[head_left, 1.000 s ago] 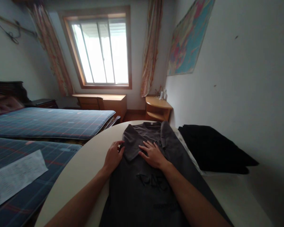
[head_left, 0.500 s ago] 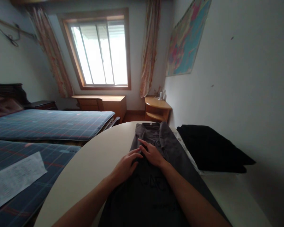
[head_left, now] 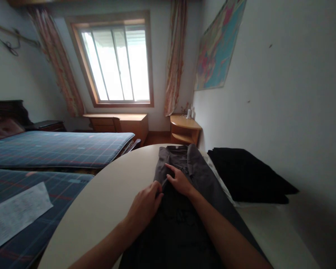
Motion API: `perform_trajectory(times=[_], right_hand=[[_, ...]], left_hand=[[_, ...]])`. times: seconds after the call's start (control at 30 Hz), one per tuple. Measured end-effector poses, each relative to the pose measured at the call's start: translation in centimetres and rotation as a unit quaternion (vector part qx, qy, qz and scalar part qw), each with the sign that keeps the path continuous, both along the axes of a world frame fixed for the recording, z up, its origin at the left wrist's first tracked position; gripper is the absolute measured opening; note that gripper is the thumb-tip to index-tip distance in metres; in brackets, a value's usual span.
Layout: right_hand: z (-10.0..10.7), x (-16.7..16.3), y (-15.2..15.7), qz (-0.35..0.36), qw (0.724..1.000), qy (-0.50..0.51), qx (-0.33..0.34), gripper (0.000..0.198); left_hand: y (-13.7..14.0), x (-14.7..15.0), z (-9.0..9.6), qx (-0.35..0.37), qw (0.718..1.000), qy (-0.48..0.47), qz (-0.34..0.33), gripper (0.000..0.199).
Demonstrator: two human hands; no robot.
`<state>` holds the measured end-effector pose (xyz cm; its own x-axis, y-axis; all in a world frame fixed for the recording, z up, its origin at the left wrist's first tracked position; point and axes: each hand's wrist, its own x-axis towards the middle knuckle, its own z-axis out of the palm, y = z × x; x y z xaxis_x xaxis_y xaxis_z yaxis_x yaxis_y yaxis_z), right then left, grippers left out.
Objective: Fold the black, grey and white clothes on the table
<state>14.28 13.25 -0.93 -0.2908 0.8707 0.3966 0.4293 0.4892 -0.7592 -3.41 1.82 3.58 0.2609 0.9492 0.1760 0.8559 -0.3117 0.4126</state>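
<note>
The left hand [head_left: 147, 201] is curled at the left edge of the dark grey shirt [head_left: 176, 222]; I cannot tell if it pinches cloth. The right hand [head_left: 179, 181] lies partly open on top, holding nothing. The shirt's lower end is cut off by the frame, and its print is too dark to read. Leftward, a wide strip of pale table [head_left: 109, 190] reaches its round edge. Black cloth [head_left: 246, 175] sits at right.

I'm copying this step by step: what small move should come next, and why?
Perhaps the left hand should smooth down the left edge of the dark shirt: it is curled there, seemingly pinching fabric, while the right hand lies over the shirt's upper front.
</note>
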Motion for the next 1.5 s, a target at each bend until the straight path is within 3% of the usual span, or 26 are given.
perform_trajectory(times=[0.1, 0.2, 0.37, 0.5, 0.73, 0.8, 0.9, 0.97, 1.13, 1.3, 1.5], right_hand=[[-0.1, 0.8, 0.9, -0.047, 0.998, 0.028, -0.006, 0.06], [-0.5, 1.5, 1.4, -0.081, 0.997, -0.006, -0.019, 0.059], [-0.8, 1.8, 1.4, -0.105, 0.993, -0.047, -0.01, 0.054], [-0.5, 2.1, 1.1, -0.147, 0.985, -0.085, 0.02, 0.053], [1.3, 2.3, -0.6, -0.198, 0.945, -0.258, 0.03, 0.041], [1.6, 2.4, -1.0, -0.202, 0.932, -0.302, -0.012, 0.047], [1.3, 2.7, -1.2, -0.162, 0.91, -0.359, -0.127, 0.071], [0.8, 2.9, -1.2, -0.136, 0.899, -0.379, -0.169, 0.078], [0.4, 2.4, -0.4, -0.133, 0.886, -0.401, -0.193, 0.081], [0.8, 0.3, 1.8, -0.132, 0.877, -0.406, -0.223, 0.085], [0.6, -1.8, 4.9, -0.146, 0.898, -0.364, -0.199, 0.086]], left_hand=[[-0.8, 0.4, 0.1, -0.029, 0.999, -0.022, -0.039, 0.026], [-1.6, 0.7, -0.1, -0.092, 0.995, 0.008, -0.045, 0.043], [-2.9, 1.5, 0.8, -0.114, 0.989, -0.07, -0.058, 0.031], [-3.7, 2.0, 1.3, -0.144, 0.973, -0.127, -0.131, 0.039], [-2.0, 1.3, -1.3, -0.078, 0.971, -0.083, -0.212, 0.047], [-1.5, 0.9, -2.0, -0.1, 0.968, -0.037, -0.228, 0.056], [-1.4, 0.7, -2.3, -0.126, 0.965, 0.009, -0.23, 0.064], [-1.6, 0.8, -2.1, -0.134, 0.965, 0.02, -0.223, 0.069], [-1.4, 0.6, -1.7, -0.132, 0.965, 0.038, -0.221, 0.08], [0.8, -1.2, -1.6, -0.103, 0.973, 0.044, -0.202, 0.081], [2.2, -3.2, -2.1, -0.042, 0.987, 0.055, -0.145, 0.065]])
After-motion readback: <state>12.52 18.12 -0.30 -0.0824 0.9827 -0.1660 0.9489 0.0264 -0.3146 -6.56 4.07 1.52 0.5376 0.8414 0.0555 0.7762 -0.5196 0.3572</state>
